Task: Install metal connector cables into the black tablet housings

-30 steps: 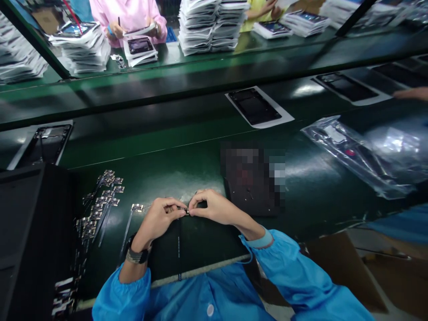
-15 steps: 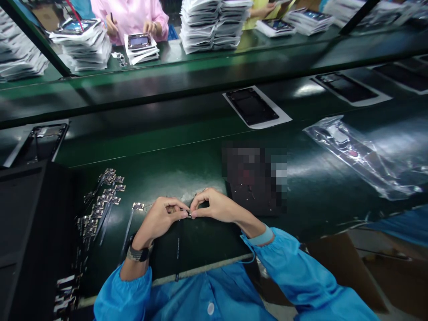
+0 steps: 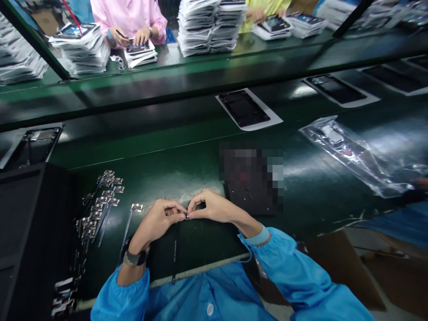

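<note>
Dark frame farther left on green surface, left hand and right hand in tight grip on small part

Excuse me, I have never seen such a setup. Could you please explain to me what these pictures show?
Of course. There is no robot here: a person works with two bare hands. The view is from one camera worn on their head, looking forward and down.

The left hand and right hand meet, their fingertips pinching a small part; the fingers hide most of it.

On the green work surface, a cluster of small circuit boards with dark strips lies to the left, and a single board lies nearer the left hand. On the right is a clear plastic bag. Beyond the hands, a black frame rests on a white sheet. Co-workers sit across.
</note>
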`<state>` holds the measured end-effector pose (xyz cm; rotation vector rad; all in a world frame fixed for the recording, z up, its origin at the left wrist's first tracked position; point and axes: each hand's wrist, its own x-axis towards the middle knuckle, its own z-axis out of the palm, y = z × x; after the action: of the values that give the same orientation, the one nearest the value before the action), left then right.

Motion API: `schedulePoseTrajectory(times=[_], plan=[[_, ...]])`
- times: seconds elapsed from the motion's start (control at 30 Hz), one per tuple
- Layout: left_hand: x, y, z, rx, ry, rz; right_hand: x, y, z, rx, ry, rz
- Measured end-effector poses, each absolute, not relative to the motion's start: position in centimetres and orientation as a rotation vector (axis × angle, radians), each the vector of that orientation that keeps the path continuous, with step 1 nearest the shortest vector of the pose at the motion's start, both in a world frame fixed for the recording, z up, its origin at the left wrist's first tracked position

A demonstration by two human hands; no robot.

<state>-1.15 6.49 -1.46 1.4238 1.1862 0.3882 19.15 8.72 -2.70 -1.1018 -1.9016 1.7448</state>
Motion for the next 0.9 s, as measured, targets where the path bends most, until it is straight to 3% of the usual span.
schedulePoseTrajectory(times=[0.17, 0.4, 0.67, 0.9], plan=[[-5.5, 5.7, 0.6, 1.633, 1.568, 0.407, 22.2, 8.5, -0.2, -1.194, -1.954, 1.245], [-10.7, 5.2, -1.1, 1.803, 1.903, 0.438, 31.3, 9.7, 0.3, -1.575, -1.894, 0.613], [-14.6, 5.1, 0.2, 1.772, 2.346, 0.362, 31.9, 10.0, -1.2, -1.512, -2.345, 0.522], [-14.7, 4.8, -0.2, 1.661, 2.439, 0.333, 32.4, 12.3, -3.3, -1.273, -2.533, 0.629]])
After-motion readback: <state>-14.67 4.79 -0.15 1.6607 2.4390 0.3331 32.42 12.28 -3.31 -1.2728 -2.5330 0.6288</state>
